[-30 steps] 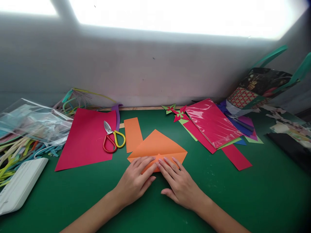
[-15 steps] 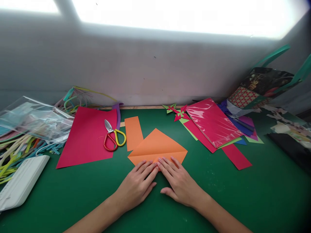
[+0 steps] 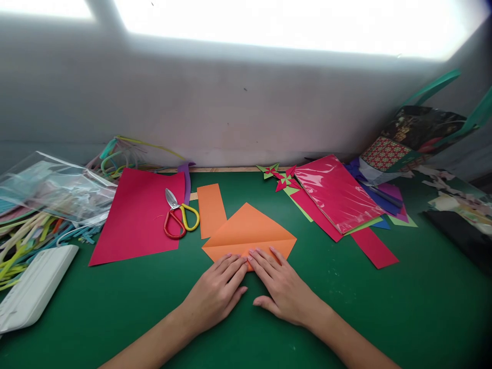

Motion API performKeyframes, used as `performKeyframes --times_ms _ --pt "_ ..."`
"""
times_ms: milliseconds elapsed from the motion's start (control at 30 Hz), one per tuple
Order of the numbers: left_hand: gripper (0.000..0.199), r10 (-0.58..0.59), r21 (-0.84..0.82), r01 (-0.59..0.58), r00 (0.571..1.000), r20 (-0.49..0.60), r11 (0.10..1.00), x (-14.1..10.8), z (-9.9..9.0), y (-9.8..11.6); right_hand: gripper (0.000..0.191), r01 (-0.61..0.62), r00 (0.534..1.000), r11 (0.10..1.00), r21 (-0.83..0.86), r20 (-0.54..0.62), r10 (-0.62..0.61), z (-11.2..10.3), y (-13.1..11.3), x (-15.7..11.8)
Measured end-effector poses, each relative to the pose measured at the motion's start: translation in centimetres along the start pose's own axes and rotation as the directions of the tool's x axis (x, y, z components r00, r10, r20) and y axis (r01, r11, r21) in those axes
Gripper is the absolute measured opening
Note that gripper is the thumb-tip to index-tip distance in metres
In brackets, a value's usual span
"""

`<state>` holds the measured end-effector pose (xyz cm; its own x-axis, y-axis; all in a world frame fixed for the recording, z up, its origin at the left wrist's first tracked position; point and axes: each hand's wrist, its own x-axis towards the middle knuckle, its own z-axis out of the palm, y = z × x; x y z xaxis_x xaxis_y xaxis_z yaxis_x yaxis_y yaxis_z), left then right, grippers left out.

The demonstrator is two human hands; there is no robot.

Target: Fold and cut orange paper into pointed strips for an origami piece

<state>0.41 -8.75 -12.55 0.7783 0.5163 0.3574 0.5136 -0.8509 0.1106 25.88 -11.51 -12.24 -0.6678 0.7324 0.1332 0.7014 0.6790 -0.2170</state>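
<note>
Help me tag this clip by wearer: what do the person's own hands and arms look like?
The left hand and right hand are ungloved, with slender fingers and no rings visible. No watch, bracelet or sleeve shows on the left forearm or right forearm.

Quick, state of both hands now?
Left hand: open, fingers flat on the orange paper, holding nothing.
Right hand: open, fingers flat on it too.

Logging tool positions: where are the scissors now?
Head view, left side: the scissors lie on the large red sheet, just left of the orange strip.
</note>
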Motion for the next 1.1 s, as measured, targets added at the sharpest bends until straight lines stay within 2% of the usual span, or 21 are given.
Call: performKeyframes --times_ms 267,1100 --pt "0.044 -0.008 -0.007 0.008 1.0 0.002 1.0 0.02 -0.17 0.03 0.086 -0.003 1.0 1.0 -0.017 0.022 0.003 -0.09 -0.15 0.08" --pt "0.044 -0.006 -0.001 0.006 1.0 0.008 1.0 0.32 -0.16 -0.03 0.087 -0.001 1.0 1.0 -0.007 -0.012 0.0 -0.03 -0.1 0.08"
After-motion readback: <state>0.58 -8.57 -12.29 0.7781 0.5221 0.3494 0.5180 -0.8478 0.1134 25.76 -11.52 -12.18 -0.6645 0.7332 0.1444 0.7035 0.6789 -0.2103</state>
